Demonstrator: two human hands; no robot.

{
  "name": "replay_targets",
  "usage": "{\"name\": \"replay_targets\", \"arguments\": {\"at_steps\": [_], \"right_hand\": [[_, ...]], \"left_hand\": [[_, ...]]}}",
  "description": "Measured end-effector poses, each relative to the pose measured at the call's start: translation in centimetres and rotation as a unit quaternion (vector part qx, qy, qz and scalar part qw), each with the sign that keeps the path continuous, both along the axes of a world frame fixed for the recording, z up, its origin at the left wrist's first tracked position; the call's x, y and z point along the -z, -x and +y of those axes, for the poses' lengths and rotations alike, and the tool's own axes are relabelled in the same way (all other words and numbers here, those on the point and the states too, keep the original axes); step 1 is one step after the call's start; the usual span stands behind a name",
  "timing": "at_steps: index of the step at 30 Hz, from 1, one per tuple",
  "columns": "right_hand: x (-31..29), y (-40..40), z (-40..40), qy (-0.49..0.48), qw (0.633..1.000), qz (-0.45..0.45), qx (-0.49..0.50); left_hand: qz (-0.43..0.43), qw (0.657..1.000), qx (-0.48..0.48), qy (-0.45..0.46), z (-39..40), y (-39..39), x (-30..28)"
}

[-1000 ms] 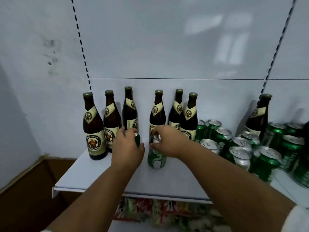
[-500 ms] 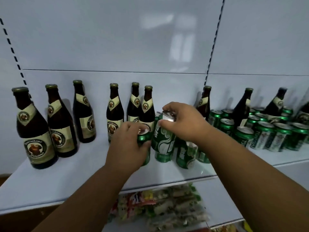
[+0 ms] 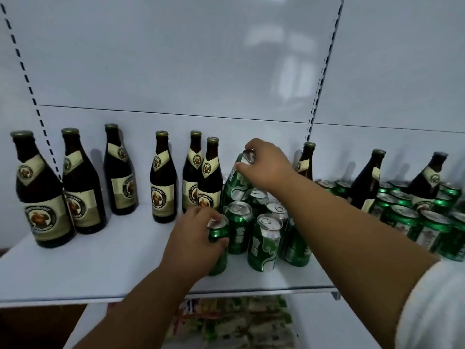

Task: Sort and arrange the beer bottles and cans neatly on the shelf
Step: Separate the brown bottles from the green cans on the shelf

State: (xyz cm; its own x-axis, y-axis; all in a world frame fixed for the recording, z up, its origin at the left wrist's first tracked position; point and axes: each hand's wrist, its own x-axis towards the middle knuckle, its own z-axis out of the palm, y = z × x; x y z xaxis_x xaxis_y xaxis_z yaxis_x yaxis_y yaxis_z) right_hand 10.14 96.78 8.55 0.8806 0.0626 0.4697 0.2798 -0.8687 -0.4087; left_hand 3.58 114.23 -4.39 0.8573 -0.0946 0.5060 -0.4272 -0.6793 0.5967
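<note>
1. Six brown glass bottles [image 3: 162,177] stood upright along the back of the white shelf [image 3: 100,263] on the left. They were tall and narrow-necked, with dull gold caps, cream neck bands and cream paper labels bearing a round emblem. The print on the labels was mostly too blurred to read.
2. The left hand [image 3: 193,243] reached in low over the shelf front, its grip curled round a green can [image 3: 218,235] standing upright on the shelf. Fingers wrapped the can's body, so only its silver lid and a strip of green metal showed.
3. Just right of it stood a cluster of green cans [image 3: 264,240], smooth cylinders with silver tops, pull tabs and white swirls and characters. The cans at the back of the cluster were partly hidden by the front ones and by the right forearm.
4. The right hand [image 3: 266,162] was raised above that cluster, palm down, its grip pinching the rim of a tilted can [image 3: 236,182]. This can leaned leftward in the air, its base close over the cans below; whether it touched them could not be told.
5. Behind the right wrist a seventh bottle [image 3: 305,159] showed only its neck and shoulder.
6. Farther right, two more bottles [image 3: 367,180] rose among packed green cans [image 3: 407,217], cut off at the frame's edge.
7. A white sleeve [image 3: 437,306] covered the right upper arm. Below the shelf lay blurred, colourful packets [image 3: 234,321].
</note>
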Motion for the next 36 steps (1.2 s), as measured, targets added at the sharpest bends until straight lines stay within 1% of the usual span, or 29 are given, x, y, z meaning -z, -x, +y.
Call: {"name": "replay_targets", "arguments": {"at_steps": [2,6,11,16,18,21,23,25,26,28,29,32,34,36], "right_hand": [[0.6,-1.4,0.2,0.019,1.000,0.011,-0.001],[1.4,-3.4,0.7,0.059,0.996,0.063,-0.018],[3.1,-4.7,1.7,0.138,0.980,0.133,-0.050],[4.5,-5.8,2.3,0.167,0.968,0.184,-0.033],[4.8,-5.9,2.6,0.175,0.965,0.191,-0.025],[4.8,-6.0,2.6,0.181,0.965,0.191,-0.017],[4.5,-5.4,2.5,0.173,0.967,0.187,-0.015],[4.2,-4.1,2.3,0.147,0.976,0.161,-0.020],[4.2,-3.1,2.2,0.124,0.982,0.140,-0.024],[4.3,-0.6,2.1,0.069,0.991,0.105,-0.047],[4.4,0.7,2.1,0.054,0.991,0.102,-0.067],[4.6,4.4,2.3,0.061,0.982,0.137,-0.112],[4.5,6.3,2.3,0.037,0.984,0.125,-0.124],[4.5,7.8,1.8,-0.009,0.989,0.098,-0.114]], "left_hand": [[0.002,1.000,-0.008,0.001,-0.3,0.0,0.0],[-0.001,1.000,-0.007,0.002,-1.1,0.3,-0.1],[-0.010,1.000,-0.006,-0.022,-1.4,0.3,0.0],[-0.010,0.999,-0.001,-0.042,-1.3,0.4,0.2],[-0.005,0.999,0.005,-0.043,-1.1,0.3,0.4],[0.013,1.000,-0.001,-0.006,-1.0,0.1,0.8],[0.050,0.998,-0.008,0.047,-0.9,-0.1,1.2],[0.095,0.991,-0.006,0.096,-0.6,-0.2,1.8],[0.118,0.987,0.009,0.110,-0.4,-0.2,2.1],[0.137,0.983,0.051,0.113,0.0,-0.2,2.6],[0.134,0.983,0.060,0.111,0.2,-0.1,2.7],[0.096,0.985,0.071,0.123,0.5,0.8,2.1],[0.062,0.984,0.087,0.140,0.2,1.7,1.0],[0.022,0.985,0.107,0.131,-0.4,2.4,-0.2]]}}
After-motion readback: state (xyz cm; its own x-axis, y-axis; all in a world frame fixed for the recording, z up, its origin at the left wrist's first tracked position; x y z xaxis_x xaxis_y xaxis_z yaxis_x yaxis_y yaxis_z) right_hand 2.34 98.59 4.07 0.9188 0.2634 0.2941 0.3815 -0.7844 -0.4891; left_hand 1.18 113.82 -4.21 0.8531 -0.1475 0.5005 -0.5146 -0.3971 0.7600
